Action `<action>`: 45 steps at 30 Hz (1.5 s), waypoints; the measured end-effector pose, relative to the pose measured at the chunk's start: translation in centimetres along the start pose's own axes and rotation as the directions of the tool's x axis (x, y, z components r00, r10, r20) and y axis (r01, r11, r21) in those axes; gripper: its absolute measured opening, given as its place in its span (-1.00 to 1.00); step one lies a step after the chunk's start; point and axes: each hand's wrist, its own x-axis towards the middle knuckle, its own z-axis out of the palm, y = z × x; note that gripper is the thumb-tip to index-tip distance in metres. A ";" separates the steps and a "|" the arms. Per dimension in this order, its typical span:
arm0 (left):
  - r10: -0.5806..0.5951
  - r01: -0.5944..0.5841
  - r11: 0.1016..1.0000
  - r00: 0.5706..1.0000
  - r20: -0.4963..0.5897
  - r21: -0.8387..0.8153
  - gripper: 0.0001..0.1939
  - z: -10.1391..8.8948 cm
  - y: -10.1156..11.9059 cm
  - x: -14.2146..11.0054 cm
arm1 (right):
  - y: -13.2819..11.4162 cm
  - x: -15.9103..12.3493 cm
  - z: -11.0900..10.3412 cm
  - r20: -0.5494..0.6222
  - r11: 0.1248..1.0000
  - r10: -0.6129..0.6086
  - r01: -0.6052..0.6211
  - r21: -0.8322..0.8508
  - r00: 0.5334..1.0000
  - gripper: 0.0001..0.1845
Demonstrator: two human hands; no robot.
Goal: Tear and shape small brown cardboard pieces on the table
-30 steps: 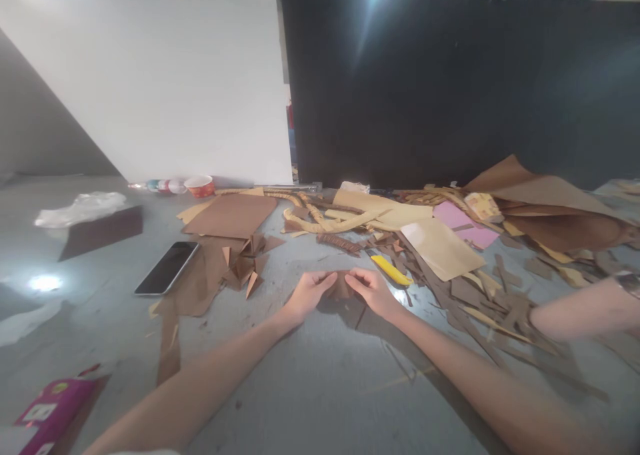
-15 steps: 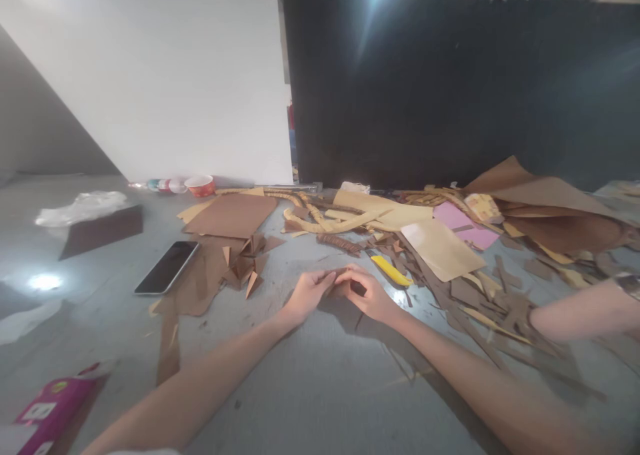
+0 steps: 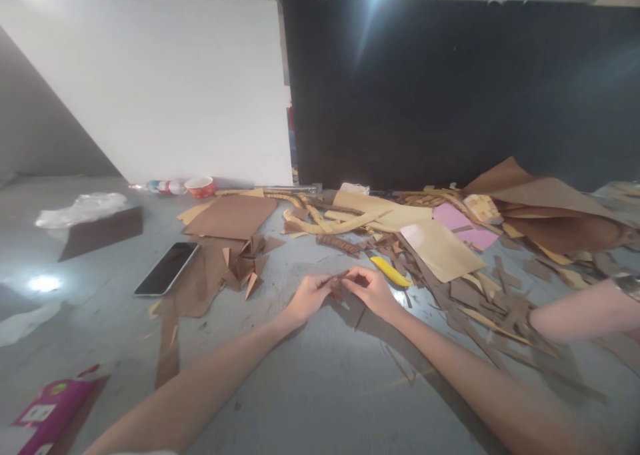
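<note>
Between my two hands is a small brown piece of foam or paper sheet [image 3: 337, 285], pinched at both sides; its exact shape is partly hidden by fingers. My left hand [image 3: 309, 299] is closed on its left end, thumb on top. My right hand [image 3: 371, 291] grips its right end with thumb and fingers. Just beyond my right hand lies a yellow utility knife [image 3: 391, 271]. A short brown ridged strip [image 3: 339, 243] rests behind my hands. To the left of them stand several folded brown pointed pieces [image 3: 246, 265].
A phone [image 3: 167, 269] lies at left, near brown sheets [image 3: 233, 215]. At lower left is a purple packet [image 3: 55, 408]. Brown and tan scraps [image 3: 480, 295] spread over the right side, where another person's forearm [image 3: 580, 311] reaches in. A red paper cup [image 3: 201, 187] stands at the back.
My right hand has shifted slightly over the knife's near end, and its fingers have moved on the brown piece. My left hand stays nearly in place. The other person's forearm looks unmoved.
</note>
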 end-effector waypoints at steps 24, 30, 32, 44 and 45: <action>0.013 -0.008 0.995 0.999 -0.045 0.101 -0.57 0.2 -0.7 0.1 | 1.1 -0.1 0.1 -0.060 0.996 0.086 -0.085 0.018 0.994 -0.66; 0.028 -0.025 0.987 0.999 -0.019 0.161 -0.57 0.2 -0.3 0.0 | 1.0 -0.1 0.1 -0.076 0.996 0.094 -0.094 -0.003 0.993 -0.65; 0.033 -0.031 0.983 0.999 -0.007 0.180 -0.57 0.2 -0.2 -0.1 | 1.0 -0.1 0.1 -0.088 0.994 0.104 -0.105 -0.009 0.991 -0.64; 0.041 -0.035 0.975 0.999 -0.022 0.219 -0.55 0.0 -0.4 -0.2 | 0.7 -0.1 0.2 -0.090 0.995 0.084 -0.088 -0.038 0.992 -0.63; 0.053 -0.043 0.971 0.998 -0.037 0.236 -0.54 0.0 -0.5 -0.3 | 0.7 -0.1 0.2 -0.066 0.995 0.075 -0.079 -0.062 0.995 -0.62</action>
